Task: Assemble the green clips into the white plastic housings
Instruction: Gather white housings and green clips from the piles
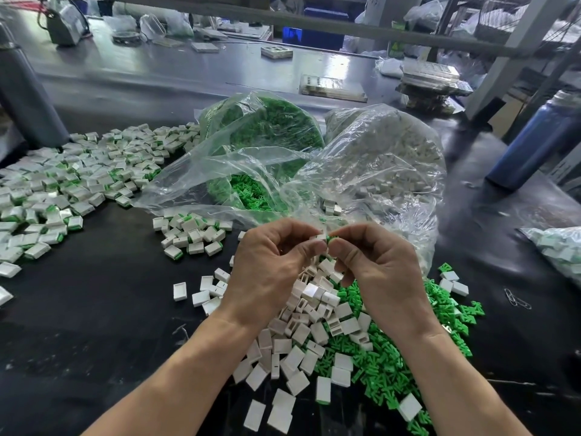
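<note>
My left hand (267, 265) pinches a small white plastic housing (320, 238) above the table's middle. My right hand (374, 262) pinches a green clip (331, 239) whose tip meets the housing's open end. Below both hands lies a heap of loose white housings (309, 328), with a heap of loose green clips (399, 350) spread to its right. Most of the held clip is hidden by my fingers.
A wide spread of assembled white-and-green pieces (72, 184) covers the left of the black table, with a smaller group (191, 236) nearer. Two clear bags stand behind: one of green clips (264, 146), one of white housings (393, 158). A blue bottle (534, 140) stands right.
</note>
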Available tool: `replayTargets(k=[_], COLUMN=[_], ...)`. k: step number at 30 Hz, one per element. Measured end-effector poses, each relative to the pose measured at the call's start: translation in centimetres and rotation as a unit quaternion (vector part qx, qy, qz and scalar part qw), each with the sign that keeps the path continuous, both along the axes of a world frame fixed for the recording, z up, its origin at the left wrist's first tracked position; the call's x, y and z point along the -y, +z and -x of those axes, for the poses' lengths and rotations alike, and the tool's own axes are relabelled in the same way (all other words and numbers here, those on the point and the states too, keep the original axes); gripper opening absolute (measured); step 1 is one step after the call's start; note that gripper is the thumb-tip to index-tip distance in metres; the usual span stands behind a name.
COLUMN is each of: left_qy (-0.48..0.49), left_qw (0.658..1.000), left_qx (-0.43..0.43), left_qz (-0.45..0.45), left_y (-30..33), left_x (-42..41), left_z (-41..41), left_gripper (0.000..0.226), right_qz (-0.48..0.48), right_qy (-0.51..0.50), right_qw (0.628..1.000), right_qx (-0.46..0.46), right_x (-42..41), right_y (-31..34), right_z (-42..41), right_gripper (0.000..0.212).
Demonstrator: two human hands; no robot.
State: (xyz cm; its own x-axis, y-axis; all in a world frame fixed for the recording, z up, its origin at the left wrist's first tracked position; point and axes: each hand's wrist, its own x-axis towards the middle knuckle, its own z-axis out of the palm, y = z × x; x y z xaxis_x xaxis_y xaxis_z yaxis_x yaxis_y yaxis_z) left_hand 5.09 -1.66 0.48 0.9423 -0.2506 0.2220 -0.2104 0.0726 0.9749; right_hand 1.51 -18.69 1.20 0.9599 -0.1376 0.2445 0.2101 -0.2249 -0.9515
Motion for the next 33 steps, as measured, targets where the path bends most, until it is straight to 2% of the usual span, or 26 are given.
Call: replayTargets(k=[9,21,33], left_qy=[0.022,0.018,0.022], left_qw=[0.997,0.994,0.999], left_qx=[0.034,0.053,0.02], left_qz=[-0.067,-0.096,-0.03], left_y=[-0.03,-0.12,0.58], left_x=[-0.16,-0.63,-0.07], left_z=[0.2,-0.13,0.14], left_gripper=[0.007,0.017,0.012], right_qz=[0.036,0.032,-0.087], right_qy=[0.004,0.015,0.016], right_qw=[0.999,0.999,0.996], right_qx=[-0.004,-0.01,-0.025], right_x=[0.19,-0.11,-0.58], right_y=[0.13,0.52,0.5], right_z=[0.08,0.29,0.33], right_gripper=[0.021,0.019,0.016])
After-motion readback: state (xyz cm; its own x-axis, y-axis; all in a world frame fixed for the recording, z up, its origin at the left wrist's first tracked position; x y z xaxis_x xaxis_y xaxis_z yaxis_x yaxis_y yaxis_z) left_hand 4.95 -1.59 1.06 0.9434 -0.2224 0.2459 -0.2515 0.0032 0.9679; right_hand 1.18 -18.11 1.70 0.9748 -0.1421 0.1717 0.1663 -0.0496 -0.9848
